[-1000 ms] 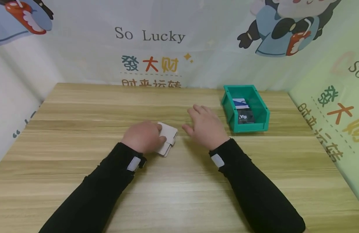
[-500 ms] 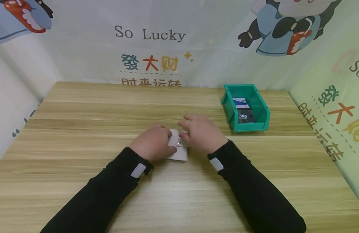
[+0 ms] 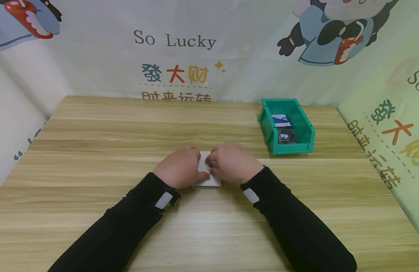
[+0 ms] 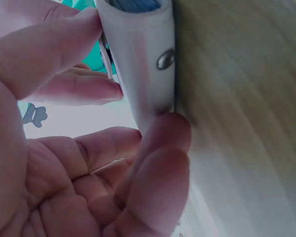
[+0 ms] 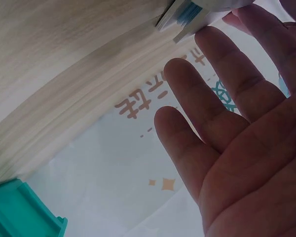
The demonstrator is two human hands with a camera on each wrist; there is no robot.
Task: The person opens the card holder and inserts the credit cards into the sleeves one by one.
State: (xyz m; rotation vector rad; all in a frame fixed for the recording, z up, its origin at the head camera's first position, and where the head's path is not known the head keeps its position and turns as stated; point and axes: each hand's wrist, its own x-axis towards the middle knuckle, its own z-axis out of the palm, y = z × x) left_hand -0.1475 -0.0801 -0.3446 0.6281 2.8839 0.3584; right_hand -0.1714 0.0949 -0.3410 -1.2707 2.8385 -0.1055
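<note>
A small off-white card holder lies on the table between my hands. My left hand grips its left side, thumb on the near part and fingers at the far edge. In the left wrist view, the card holder's spine bears a metal snap stud, and bluish sleeves show inside its end. My right hand pinches the snap strap at the holder's right side; its thumb and index finger partly cover the strap. In the right wrist view, the other fingers of that hand extend loosely beside the holder.
A green plastic bin stands at the back right of the wooden table. Inside it lie a dark "Vip" card and a blue and white card. A printed cloth backdrop rises behind the table.
My left hand has moved the card holder right and turned it straighter. The right hand has come down and left from above the table and taken hold of the strap.
</note>
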